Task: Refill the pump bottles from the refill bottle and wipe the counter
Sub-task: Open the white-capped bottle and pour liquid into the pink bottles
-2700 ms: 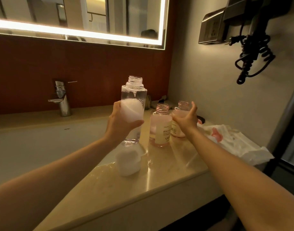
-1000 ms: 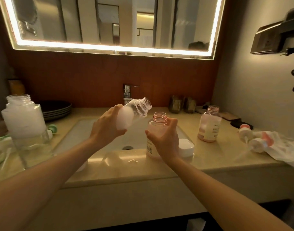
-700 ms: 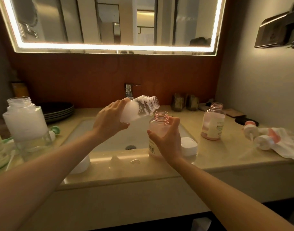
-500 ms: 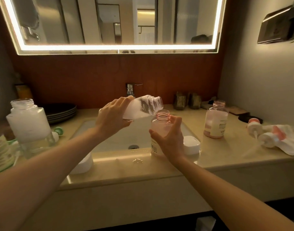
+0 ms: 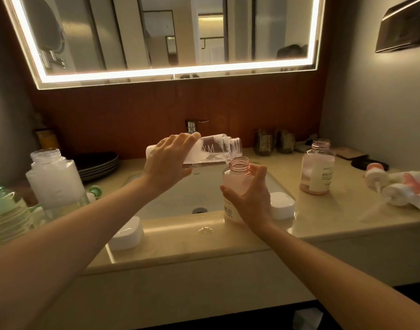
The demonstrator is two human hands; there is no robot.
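Over sink (image 5: 180, 201) — hands tip refill bottle (image 5: 213, 151); steady pump bottle (image 5: 237, 184).

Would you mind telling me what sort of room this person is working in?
Most likely a bathroom, perhaps a hotel's. A sink basin is set into a pale stone counter, a faucet stands behind the basin, and a backlit mirror hangs on the wall above.
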